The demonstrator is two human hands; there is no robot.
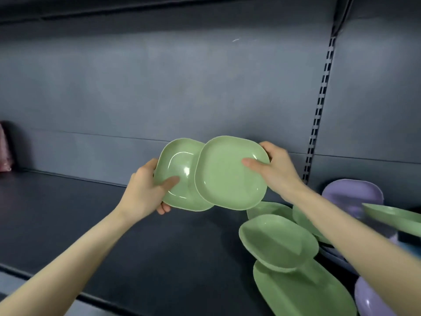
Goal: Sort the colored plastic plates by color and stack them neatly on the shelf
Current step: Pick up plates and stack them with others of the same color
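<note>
Mid-frame, above the shelf [91, 213], two green plates overlap. The left hand [143, 190] pinches the left plate [177, 160] by its rim, and the right hand [275, 169] pinches the right plate [227, 179]. At lower right a pile [278, 242] of green and purple plates lies jumbled, so sorting looks barely begun.

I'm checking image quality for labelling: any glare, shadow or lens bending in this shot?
Head view: white glare on the left plate held in the left hand; shelf edges bow from the wide lens; pink object at far left is dark and blurred.
</note>
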